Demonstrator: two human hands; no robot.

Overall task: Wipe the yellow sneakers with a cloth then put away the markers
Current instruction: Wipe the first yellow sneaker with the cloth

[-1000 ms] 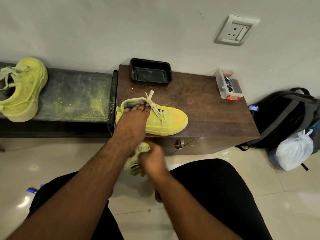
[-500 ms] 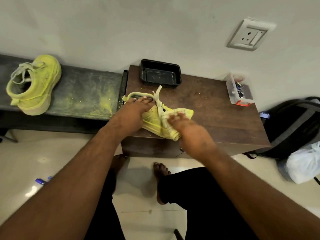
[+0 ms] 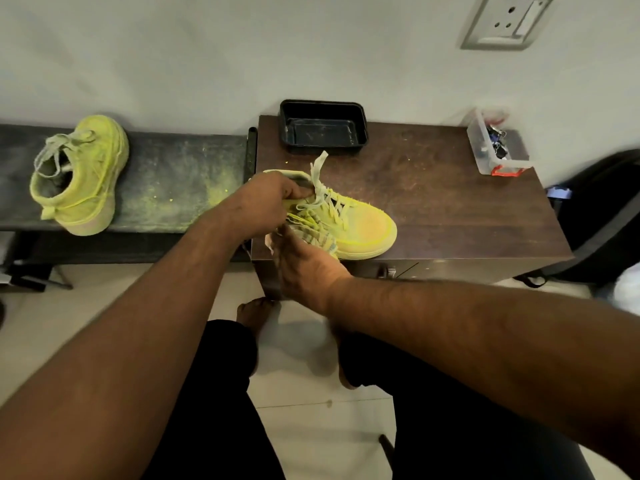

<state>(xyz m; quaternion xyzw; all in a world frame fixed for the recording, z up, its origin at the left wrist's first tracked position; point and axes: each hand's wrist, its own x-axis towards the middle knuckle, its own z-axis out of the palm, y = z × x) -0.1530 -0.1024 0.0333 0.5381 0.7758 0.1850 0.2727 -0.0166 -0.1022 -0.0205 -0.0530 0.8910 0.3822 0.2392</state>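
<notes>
Nearest, the right hand (image 3: pixel 304 268) presses a bunched cloth (image 3: pixel 311 230) against the near side of a yellow sneaker (image 3: pixel 360 226) on the brown bench (image 3: pixel 450 209). The left hand (image 3: pixel 266 202) grips its collar. Far left, the other sneaker (image 3: pixel 83 178) stands upright.

Soft, even indoor light, moderately dim. Faint shadows on floor tiles (image 3: pixel 304 344) beneath legs. Wall (image 3: pixel 207 46) evenly lit, no glare. Wide-angle bend at edges; backpack (image 3: pixel 602 216) at right smeared, forearms slightly soft.
</notes>
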